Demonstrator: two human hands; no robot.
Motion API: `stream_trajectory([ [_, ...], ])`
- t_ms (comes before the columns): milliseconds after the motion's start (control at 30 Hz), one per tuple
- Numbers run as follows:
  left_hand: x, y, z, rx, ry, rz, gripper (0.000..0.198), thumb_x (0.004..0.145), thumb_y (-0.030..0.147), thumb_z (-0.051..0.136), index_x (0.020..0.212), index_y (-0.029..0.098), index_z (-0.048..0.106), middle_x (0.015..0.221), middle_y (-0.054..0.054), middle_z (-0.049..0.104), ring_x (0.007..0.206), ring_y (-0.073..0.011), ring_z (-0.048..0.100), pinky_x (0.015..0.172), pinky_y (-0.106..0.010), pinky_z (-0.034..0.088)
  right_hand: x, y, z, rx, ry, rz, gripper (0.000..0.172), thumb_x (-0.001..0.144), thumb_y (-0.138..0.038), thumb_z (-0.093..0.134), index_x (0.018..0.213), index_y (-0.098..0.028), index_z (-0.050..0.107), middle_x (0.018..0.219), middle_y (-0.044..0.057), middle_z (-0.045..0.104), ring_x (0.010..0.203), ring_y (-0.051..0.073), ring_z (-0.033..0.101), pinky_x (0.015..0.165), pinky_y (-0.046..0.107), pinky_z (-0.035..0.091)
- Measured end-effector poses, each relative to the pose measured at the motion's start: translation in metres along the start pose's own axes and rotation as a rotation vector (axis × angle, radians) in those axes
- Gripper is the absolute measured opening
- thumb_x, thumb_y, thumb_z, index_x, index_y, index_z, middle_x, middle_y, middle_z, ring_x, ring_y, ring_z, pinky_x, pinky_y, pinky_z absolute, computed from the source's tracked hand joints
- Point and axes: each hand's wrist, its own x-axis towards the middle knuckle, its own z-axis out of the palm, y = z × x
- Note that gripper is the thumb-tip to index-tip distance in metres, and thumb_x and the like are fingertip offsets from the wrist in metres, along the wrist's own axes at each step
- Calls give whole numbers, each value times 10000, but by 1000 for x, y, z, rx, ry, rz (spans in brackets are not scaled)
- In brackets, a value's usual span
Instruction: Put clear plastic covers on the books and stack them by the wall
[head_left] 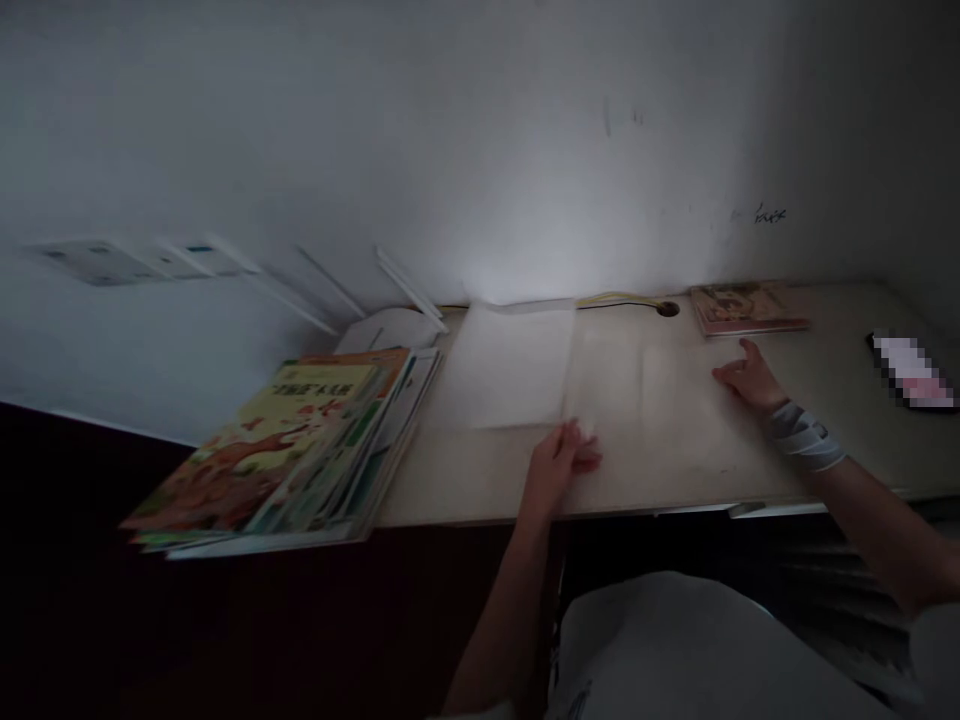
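While the left hand (pixel 564 460) curls at the white sheet (pixel 511 365), hold indeterminate from blur, a sideways pull may crease the paper. The right hand (pixel 750 380) is empty, partly open.

Two hands (pixel 556 457) (pixel 753 381), one phone (pixel 915 373), one book stack (pixel 289 440)

Your left hand (pixel 561 458) blurred, fingers (pixel 588 460) bent, perhaps pinched, your right hand (pixel 752 378) apart, one finger (pixel 748 350) extended, right wrist (pixel 806 436) wrapped, both forearms (pixel 501 610) stretched forward.
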Motion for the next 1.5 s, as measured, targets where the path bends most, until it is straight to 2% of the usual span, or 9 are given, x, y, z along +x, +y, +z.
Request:
stream_trajectory([
  [100, 0, 7, -10, 503, 146, 110, 540, 879, 390, 505, 1345, 138, 405, 919, -96, 684, 677, -165, 668, 705, -332, 538, 9, 3, -10, -239, -7, -57, 904, 638, -201, 677, 1412, -103, 222, 734, -10, 609, 668, 171, 581, 712, 348, 488],
  [233, -1, 19, -19, 963, 384, 466, 470, 913, 355, 413, 1326, 132, 448, 1135, -160, 611, 1076, -258, 578, 932, -421, 452, 13, 2, -21, -475, -57, -117, 891, 677, -237, 667, 1435, -74, 227, 1096, 151, 615, 1027, 271, 578, 926, 432, 430],
  [400, 8, 36, 11, 1224, 80, 814, 498, 947, 406, 312, 1373, 166, 407, 1481, -134, 328, 1398, -290, 202, 1103, -485, 251, -12, -8, -11, -921, 24, -479, 755, 842, -445, 504, 1455, -103, 224, 1495, 237, 223, 1351, 386, 256, 1035, 558, 277],
  [500, 18, 38, 40, 1384, -204, 751, 612, 909, 542, 333, 1426, 214, 327, 1542, -98, 184, 1418, -327, 86, 1106, -571, 154, -44, -5, 12, -1070, -141, -786, 708, 881, -557, 378, 1446, -143, 273, 1514, 199, 209, 1391, 349, 184, 1071, 569, 202],
  [600, 18, 30, 61, 1437, -329, 623, 728, 873, 637, 291, 1456, 204, 251, 1549, -111, 136, 1412, -361, 72, 1082, -620, 140, -69, 11, 24, -1118, -323, -884, 738, 866, -628, 343, 1437, -162, 306, 1505, 189, 241, 1387, 339, 207, 1051, 577, 235],
  [867, -6, 7, 85, 1396, -250, 526, 785, 848, 690, 225, 1467, 207, 219, 1544, -125, 148, 1390, -427, 94, 1052, -677, 105, -66, 45, -19, -1130, -404, -912, 717, 882, -626, 313, 1460, -210, 238, 1505, 159, 256, 1372, 330, 251, 1017, 587, 268],
  [1133, -4, 14, 84, 1377, -266, 607, 783, 852, 684, 224, 1463, 194, 229, 1540, -129, 170, 1396, -392, 129, 1055, -658, 153, -66, 44, -15, -1111, -401, -847, 723, 872, -633, 324, 1466, -233, 223, 1502, 160, 265, 1376, 341, 238, 1001, 610, 276],
  [1267, -4, 38, 39, 1404, -40, 626, 697, 894, 602, 277, 1466, 210, 206, 1541, -118, 173, 1414, -323, 120, 1082, -585, 192, -64, 30, -26, -1055, -296, -860, 703, 883, -594, 339, 1473, -241, 195, 1511, 142, 256, 1385, 341, 216, 1018, 601, 275],
  [1500, 0, 66, -156, 1450, 877, 7, 591, 932, 393, 323, 1384, 13, 295, 1453, -282, 284, 1349, -390, 258, 996, -579, 301, -67, 11, -41, -937, -150, -1005, 652, 907, -515, 349, 1469, -217, 205, 1427, 139, 408, 1359, 297, 301, 1063, 520, 292],
])
